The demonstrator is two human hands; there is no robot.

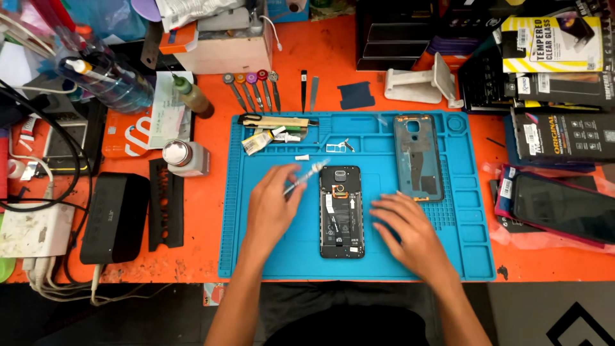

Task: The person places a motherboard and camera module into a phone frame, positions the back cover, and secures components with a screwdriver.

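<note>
Blue mat (269, 256), one opened phone (341, 211), four screwdrivers (253, 90)

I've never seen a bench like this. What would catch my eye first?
First the opened phone, its insides bare, lying mid-way on the blue work mat against the orange table. The left hand holds a thin screwdriver toward the phone's top, and the right hand rests flat beside it. The removed back cover lies just beyond.
</note>
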